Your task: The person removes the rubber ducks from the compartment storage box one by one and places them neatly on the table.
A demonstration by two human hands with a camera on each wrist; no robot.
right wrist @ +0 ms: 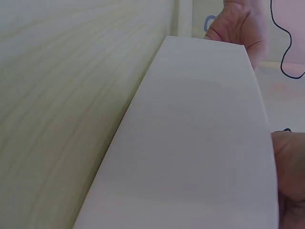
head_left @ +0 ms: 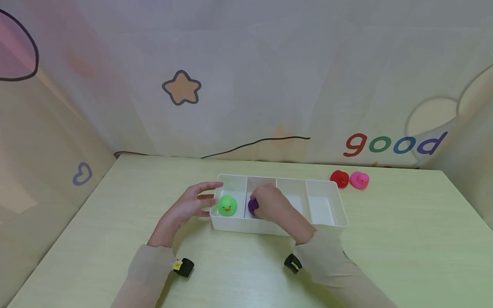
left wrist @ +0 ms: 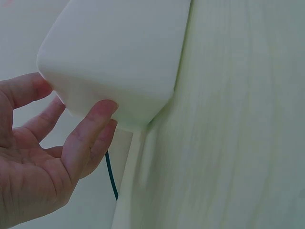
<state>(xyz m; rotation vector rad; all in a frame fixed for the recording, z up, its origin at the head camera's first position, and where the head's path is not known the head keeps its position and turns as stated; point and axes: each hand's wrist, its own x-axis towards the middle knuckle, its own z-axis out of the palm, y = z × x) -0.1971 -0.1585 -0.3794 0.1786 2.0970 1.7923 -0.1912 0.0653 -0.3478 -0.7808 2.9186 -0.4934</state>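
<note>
The purple duck (head_left: 252, 205) sits in the second compartment from the left of the white tray (head_left: 269, 228), at frame centre. The right hand (head_left: 272, 204) reaches into that compartment, fingers curled round the duck. The green duck (head_left: 227, 205) occupies the leftmost compartment. The left hand (head_left: 191, 205) rests against the tray's left end, fingers spread and straight. A red duck (head_left: 340, 178) and a pink duck (head_left: 360, 180) stand on the table (head_left: 404, 239), right of the tray.
</note>
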